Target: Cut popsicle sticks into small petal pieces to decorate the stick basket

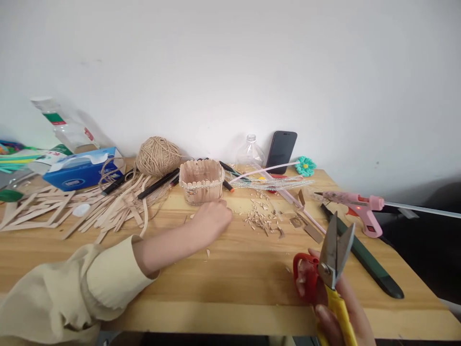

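My left hand [215,216] reaches in from the left with its fingers curled closed, just in front of a small wooden-stick basket [203,192]. The back of the hand hides what is in the fingers, if anything. The basket stands upright and has a twisted trim around its wall. At the lower right, my right hand [355,307] is closed around the red and yellow handles of a pair of scissors [331,269]. Their blades point up and are partly spread. Wood shavings [264,218] lie on the tabletop between the two hands.
A pink glue gun [367,209] with a lit red light lies at right, near a dark green sheath-like case [374,269]. Twine [158,156], wooden sticks [111,211], a blue tissue pack [82,170], a phone [282,151] and a teal flower [305,166] are further back.
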Motion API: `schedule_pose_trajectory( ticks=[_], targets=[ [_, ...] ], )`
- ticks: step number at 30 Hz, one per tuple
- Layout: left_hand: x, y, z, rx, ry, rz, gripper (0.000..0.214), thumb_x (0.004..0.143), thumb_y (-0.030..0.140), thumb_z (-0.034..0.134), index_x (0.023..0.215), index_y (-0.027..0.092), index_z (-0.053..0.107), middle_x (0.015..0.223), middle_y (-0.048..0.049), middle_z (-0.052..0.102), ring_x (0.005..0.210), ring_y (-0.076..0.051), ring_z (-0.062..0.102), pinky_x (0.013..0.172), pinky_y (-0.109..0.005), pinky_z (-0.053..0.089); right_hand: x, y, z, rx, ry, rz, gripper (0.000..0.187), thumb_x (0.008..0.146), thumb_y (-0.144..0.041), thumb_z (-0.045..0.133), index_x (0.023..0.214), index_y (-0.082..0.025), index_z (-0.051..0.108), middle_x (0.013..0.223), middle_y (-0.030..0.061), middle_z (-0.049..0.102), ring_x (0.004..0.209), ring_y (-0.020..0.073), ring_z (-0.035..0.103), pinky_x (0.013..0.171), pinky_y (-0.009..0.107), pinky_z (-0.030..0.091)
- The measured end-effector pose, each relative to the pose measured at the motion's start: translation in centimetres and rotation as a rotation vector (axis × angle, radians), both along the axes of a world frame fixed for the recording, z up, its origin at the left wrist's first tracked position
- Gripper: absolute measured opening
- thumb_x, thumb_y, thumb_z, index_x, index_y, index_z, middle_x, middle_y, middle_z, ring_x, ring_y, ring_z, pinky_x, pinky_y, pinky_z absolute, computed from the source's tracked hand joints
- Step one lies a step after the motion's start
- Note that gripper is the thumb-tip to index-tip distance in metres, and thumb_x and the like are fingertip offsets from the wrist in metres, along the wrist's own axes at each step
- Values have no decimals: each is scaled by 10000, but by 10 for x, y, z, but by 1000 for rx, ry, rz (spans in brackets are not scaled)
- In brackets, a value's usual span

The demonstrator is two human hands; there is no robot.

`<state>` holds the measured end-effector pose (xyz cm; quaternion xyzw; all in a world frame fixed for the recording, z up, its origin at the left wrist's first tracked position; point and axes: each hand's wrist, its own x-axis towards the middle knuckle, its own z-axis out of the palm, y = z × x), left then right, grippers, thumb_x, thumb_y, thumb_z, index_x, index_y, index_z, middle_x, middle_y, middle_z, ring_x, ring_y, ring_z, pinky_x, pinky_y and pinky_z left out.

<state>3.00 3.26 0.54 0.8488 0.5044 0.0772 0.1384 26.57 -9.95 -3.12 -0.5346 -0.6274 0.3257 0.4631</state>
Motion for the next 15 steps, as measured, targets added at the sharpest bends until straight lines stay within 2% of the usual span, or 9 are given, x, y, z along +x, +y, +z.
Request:
schedule_pose_trajectory(
  ticks=[2, 5, 7, 10, 12, 15],
  targets=[
    [-1, 1, 1, -21, -47, 15, 255, 725, 2, 417, 678, 101, 647, 735, -135, 648, 736, -238, 614, 710, -385, 481, -3, 4, 1, -29, 187, 53, 366, 872, -455, 477, 1214, -338, 419, 1006, 90, 579, 762, 240, 621, 615, 355, 536],
    [-6, 5, 3, -74, -174, 48, 200, 733, 55, 476, 684, 114, 660, 754, -123, 669, 777, -239, 617, 759, -395, 471, -9, 10, 3, -34, 339, -1, 295, 853, -407, 531, 1110, -303, 431, 830, 40, 526, 621, 185, 553, 479, 277, 478],
    [-10, 5, 6, -146, -295, 75, 137, 738, 126, 541, 718, 131, 676, 776, -98, 692, 772, -221, 625, 753, -371, 481, -14, 12, 4, -23, 322, -27, 278, 829, -362, 577, 1059, -293, 437, 766, 6, 490, 577, 158, 503, 457, 247, 439],
    [-15, -1, 12, -304, -497, 135, 130, 743, 224, 593, 787, 138, 681, 766, -65, 714, 685, -174, 640, 658, -305, 512, -22, 11, 7, -15, 232, -42, 277, 809, -329, 605, 1037, -285, 454, 752, -8, 485, 636, 157, 502, 560, 257, 455],
    [-17, -10, 18, -405, -624, 178, 167, 744, 264, 603, 810, 124, 668, 756, -66, 719, 641, -153, 644, 616, -280, 522, -29, 8, 10, -39, 192, -47, 302, 801, -373, 613, 1040, -282, 452, 770, -7, 497, 666, 159, 504, 613, 267, 450],
    [-21, -28, 30, -508, -792, 228, 199, 733, 294, 620, 816, 115, 647, 795, -81, 727, 652, -140, 656, 635, -271, 531, -39, 4, 15, -94, 164, 4, 384, 789, -506, 589, 1061, -289, 427, 791, -7, 516, 675, 159, 490, 601, 258, 418]
  ],
)
